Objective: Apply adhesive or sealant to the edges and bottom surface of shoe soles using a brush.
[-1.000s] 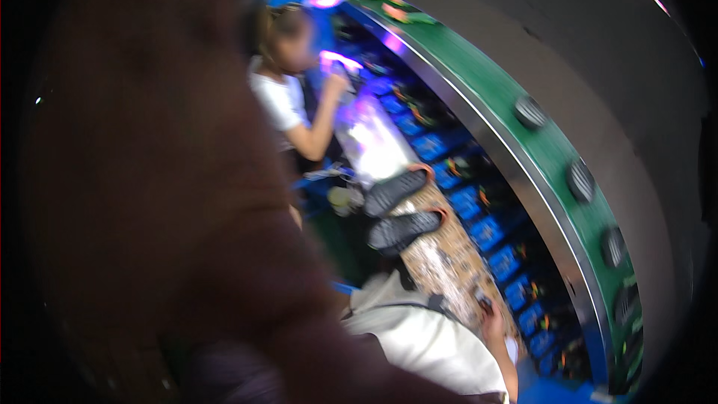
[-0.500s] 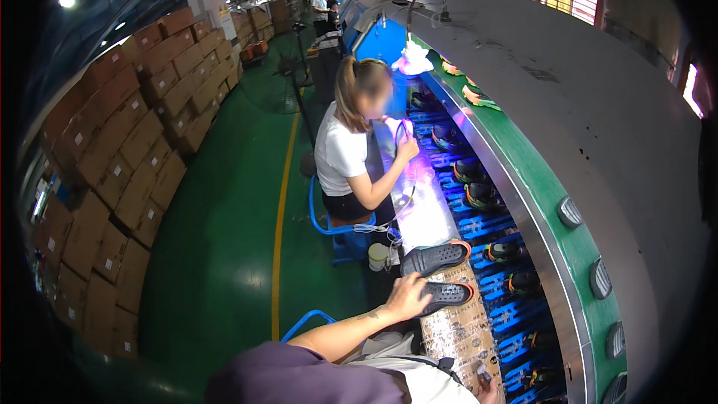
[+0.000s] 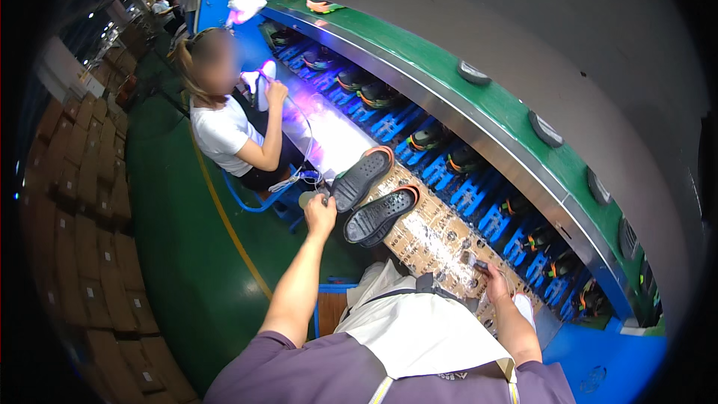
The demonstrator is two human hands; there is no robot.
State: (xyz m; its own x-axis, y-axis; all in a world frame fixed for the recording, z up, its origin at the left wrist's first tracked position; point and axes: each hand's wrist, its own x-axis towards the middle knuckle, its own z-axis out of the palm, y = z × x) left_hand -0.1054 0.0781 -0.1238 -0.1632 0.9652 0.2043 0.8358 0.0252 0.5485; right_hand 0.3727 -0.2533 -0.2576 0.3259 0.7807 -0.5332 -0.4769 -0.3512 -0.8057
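Since half a second ago, the left grip [image 3: 321, 217] has moved from the nearer shoe sole [image 3: 380, 217] to the farther shoe sole [image 3: 363, 179], where its fingers clasp the end closest to the person. Both soles lie bottom up, side by side, on the table [image 3: 437, 243], their near ends around its edge. They are dark grey, dotted with small round holes, ribbed in places, and rimmed with orange-red at the far end. The table has a shiny brown printed cover. Farther along it, the right grip [image 3: 495, 285] grasps a small dark piece [image 3: 476, 262], too small to make out. Beyond run blue racks [image 3: 467, 193] with shoes and a green belt [image 3: 508, 103] carrying grey soles. A co-worker [image 3: 224, 135] sits to the left.
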